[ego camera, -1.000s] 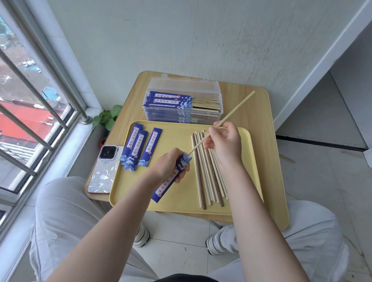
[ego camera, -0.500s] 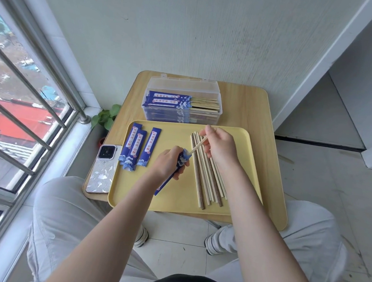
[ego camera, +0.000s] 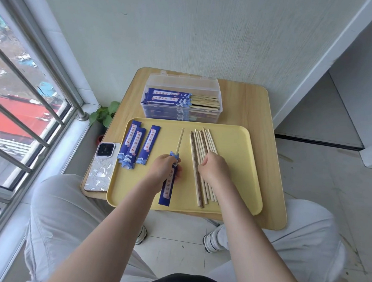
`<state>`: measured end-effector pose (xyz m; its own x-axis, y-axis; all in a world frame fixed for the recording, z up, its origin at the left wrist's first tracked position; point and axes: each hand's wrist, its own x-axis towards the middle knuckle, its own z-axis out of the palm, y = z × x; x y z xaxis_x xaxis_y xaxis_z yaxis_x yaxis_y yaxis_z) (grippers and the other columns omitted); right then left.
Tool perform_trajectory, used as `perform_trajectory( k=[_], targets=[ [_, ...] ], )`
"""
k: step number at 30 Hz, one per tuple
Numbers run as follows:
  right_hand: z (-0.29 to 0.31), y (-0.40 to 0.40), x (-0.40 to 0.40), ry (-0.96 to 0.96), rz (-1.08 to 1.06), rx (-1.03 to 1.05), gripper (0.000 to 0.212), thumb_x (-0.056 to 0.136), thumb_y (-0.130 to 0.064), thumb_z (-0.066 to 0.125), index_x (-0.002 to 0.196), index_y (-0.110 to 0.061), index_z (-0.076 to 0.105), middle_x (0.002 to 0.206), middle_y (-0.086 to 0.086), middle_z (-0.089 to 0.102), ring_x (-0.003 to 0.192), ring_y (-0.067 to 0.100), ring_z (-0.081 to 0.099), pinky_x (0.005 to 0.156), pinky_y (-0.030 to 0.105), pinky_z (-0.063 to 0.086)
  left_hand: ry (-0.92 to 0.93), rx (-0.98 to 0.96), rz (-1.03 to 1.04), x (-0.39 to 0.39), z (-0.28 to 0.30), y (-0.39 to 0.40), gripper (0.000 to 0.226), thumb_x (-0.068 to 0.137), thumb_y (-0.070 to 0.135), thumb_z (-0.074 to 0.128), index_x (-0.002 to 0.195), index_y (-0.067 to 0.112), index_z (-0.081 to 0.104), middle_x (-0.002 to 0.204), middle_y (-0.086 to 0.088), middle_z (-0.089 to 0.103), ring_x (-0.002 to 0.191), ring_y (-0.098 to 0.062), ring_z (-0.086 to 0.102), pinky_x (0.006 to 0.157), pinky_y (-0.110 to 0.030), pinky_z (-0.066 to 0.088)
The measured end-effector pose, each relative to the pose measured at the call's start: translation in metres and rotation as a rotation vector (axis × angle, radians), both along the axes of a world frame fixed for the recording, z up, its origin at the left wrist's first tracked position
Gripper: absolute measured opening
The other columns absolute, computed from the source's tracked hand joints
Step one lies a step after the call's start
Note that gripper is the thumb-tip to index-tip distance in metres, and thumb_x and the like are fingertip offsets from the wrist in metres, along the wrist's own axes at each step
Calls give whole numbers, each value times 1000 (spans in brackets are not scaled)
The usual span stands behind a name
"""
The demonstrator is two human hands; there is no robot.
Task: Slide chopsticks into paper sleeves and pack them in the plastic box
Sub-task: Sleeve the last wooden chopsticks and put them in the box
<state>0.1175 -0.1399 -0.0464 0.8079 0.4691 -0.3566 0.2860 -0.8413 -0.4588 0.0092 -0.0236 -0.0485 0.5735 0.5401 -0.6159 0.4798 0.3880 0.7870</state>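
Blue paper sleeve (ego camera: 169,181) lay on the yellow tray (ego camera: 235,142), left hand (ego camera: 163,168) pinching its mouth steady around one chopstick (ego camera: 179,140); right hand (ego camera: 212,167) curled onto loose chopsticks (ego camera: 199,141), seemingly fetching its partner.

Left hand (ego camera: 164,169) grips blue paper sleeve (ego camera: 168,182) with one wooden chopstick (ego camera: 179,140) sticking out; right hand (ego camera: 214,168) curled on loose wooden chopsticks (ego camera: 200,142), yellow plastic tray (ego camera: 235,144).
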Motion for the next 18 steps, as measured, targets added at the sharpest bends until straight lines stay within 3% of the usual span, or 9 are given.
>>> perform_trajectory(
  k=[5, 7, 10, 18],
  targets=[
    [-4, 3, -8, -35, 26, 34, 35, 95, -18, 62, 124, -3, 49, 117, 13, 59, 94, 27, 57, 70, 28, 36, -72, -91, 74, -2, -12, -4, 18, 100, 6, 48, 109, -2, 61, 85, -18, 73, 64, -28, 71, 63, -36, 61],
    [-6, 3, -7, -65, -29, 67, 28, 100, -19, 55, 122, -4, 48, 113, 13, 63, 87, 25, 57, 67, 29, 40, -79, -98, 73, -3, -12, -3, 18, 100, 7, 49, 110, -3, 61, 88, -20, 74, 66, -29, 71, 64, -36, 61],
    [-9, 2, -5, -123, -95, 22, 21, 101, -16, 48, 118, -4, 54, 108, 13, 67, 93, 31, 65, 68, 32, 47, -80, -107, 63, -3, -11, -2, 18, 101, 8, 49, 112, -2, 60, 94, -23, 74, 67, -29, 72, 64, -35, 62],
    [-9, 1, -5, -89, -78, 38, 15, 96, -19, 59, 104, -6, 60, 103, 10, 66, 95, 30, 64, 74, 35, 49, -84, -152, 68, -3, -10, 0, 18, 102, 9, 48, 113, 0, 59, 93, -20, 75, 73, -30, 74, 64, -35, 63]
  ],
)
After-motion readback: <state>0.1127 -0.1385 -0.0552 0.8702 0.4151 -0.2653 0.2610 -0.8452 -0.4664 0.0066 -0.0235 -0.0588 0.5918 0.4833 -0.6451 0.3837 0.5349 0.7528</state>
